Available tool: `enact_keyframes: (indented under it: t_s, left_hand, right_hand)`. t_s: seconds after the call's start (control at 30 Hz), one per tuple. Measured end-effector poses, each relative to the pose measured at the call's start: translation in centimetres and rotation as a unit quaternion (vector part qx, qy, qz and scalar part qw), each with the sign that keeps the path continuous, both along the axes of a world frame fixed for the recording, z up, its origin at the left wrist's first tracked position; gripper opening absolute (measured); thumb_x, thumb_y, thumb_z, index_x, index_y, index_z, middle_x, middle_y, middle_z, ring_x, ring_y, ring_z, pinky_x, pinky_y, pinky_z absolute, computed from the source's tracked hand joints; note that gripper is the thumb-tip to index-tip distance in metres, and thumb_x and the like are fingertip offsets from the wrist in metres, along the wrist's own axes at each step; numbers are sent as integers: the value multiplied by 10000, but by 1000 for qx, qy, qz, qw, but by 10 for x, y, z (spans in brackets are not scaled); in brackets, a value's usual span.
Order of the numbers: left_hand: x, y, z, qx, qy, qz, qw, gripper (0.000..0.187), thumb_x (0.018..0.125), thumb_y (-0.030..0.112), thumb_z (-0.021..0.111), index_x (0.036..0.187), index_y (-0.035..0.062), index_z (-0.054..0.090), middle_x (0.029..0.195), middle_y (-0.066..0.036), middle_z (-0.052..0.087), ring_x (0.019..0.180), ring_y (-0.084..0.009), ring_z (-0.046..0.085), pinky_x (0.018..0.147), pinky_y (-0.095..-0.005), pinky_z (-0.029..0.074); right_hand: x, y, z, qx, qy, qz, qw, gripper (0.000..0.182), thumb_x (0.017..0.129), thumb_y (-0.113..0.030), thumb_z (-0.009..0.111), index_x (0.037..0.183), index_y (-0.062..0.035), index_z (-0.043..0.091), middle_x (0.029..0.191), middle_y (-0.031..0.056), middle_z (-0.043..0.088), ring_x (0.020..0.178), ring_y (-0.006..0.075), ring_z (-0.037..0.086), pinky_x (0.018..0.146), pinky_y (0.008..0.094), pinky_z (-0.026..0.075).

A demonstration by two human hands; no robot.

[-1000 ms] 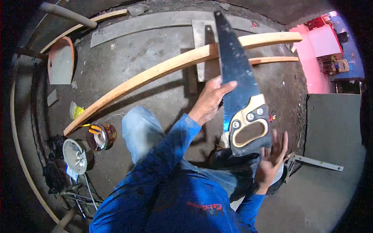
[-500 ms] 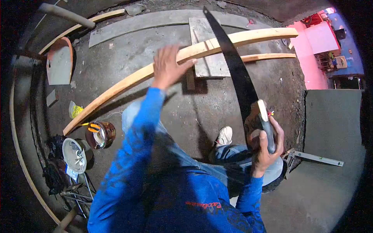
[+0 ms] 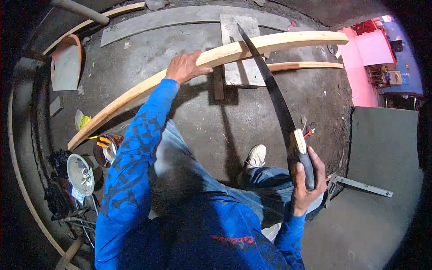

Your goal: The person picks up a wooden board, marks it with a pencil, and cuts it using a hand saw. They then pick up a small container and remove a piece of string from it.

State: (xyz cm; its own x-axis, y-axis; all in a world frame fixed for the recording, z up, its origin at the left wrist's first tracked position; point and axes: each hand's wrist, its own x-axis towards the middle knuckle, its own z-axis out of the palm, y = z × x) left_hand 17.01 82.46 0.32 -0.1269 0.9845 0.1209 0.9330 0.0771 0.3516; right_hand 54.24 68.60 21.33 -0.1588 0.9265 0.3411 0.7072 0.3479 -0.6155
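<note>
A long wooden beam (image 3: 130, 95) runs from the lower left to the upper right, crossing a pale board (image 3: 240, 74) on the floor. My left hand (image 3: 183, 67) grips the beam left of that board, its fingers over the far edge. In my right hand (image 3: 309, 180) is the handle of a handsaw (image 3: 275, 96), whose dark blade points up and away. The blade crosses the beam near its tip, over the pale board; whether its teeth touch the wood cannot be made out.
At the left are a grey bucket (image 3: 81, 174), orange-handled pliers (image 3: 104, 141) and an upright board (image 3: 66, 65). A thinner wood strip (image 3: 306, 66) lies beyond the saw. A metal square (image 3: 364, 186) is at the right, and a white shoe (image 3: 257, 155) below centre.
My left hand has closed on the beam and moved slightly left. The saw has moved slightly down and right, its tip now nearer the beam.
</note>
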Motion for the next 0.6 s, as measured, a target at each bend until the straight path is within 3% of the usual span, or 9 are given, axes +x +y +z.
enact_keyframes:
  t_s: [0.2,0.27,0.33,0.43,0.47,0.5,0.53,0.6]
  left_hand:
    - [4,-6,3,7,-27,1,1000,629,730,641,655,1016,87,568,810,-204,666,786,-406,650,692,-494,525]
    - [2,-5,3,13,-39,4,999,614,731,625,664,1011,87,566,807,-199,666,784,-403,650,687,-489,525]
    - [2,-6,-2,10,-49,5,999,634,737,635,654,1076,105,575,818,-220,656,822,-430,636,734,-533,497]
    - [-2,0,-7,3,-47,29,998,643,719,627,667,1086,106,579,854,-213,667,832,-413,647,740,-512,513]
    - [-8,5,-8,32,-40,53,997,626,710,617,675,1060,102,601,874,-204,674,834,-397,656,729,-496,527]
    - [-13,13,0,-9,-21,63,998,651,701,618,680,1105,113,606,905,-214,675,874,-403,652,772,-495,523]
    - [-18,19,3,-41,-51,57,996,646,697,610,689,1099,110,609,914,-223,672,891,-409,645,792,-497,515]
    - [-16,21,2,-21,-83,33,996,643,689,602,703,1078,99,610,905,-235,667,886,-416,641,801,-499,509]
  right_hand:
    - [9,-13,10,-8,-88,31,996,385,792,-51,678,1147,71,595,1122,217,647,1012,302,640,921,364,469]
    - [8,-9,11,-26,-109,33,993,378,835,-113,643,1156,81,593,1147,199,634,1045,260,601,940,366,443]
    - [11,-1,4,0,-60,22,998,382,811,-63,670,1162,67,596,1117,217,647,1029,293,629,933,368,461]
    - [-30,44,-6,-38,-14,-3,999,353,840,-65,647,1170,52,603,1123,183,648,1021,248,618,919,343,463]
    - [-44,62,-2,12,-14,35,999,330,843,-52,638,1159,42,616,1109,165,655,993,233,622,902,332,469]
    - [-50,77,3,17,-15,45,999,315,842,-41,634,1149,31,627,1088,158,659,960,218,624,872,320,477]
    - [-58,84,9,-14,-10,13,1000,305,844,-43,634,1143,19,635,1074,154,662,942,203,623,847,306,478]
    - [-50,89,10,-10,14,51,999,312,843,-54,646,1146,16,632,1069,156,663,940,198,624,844,308,480]
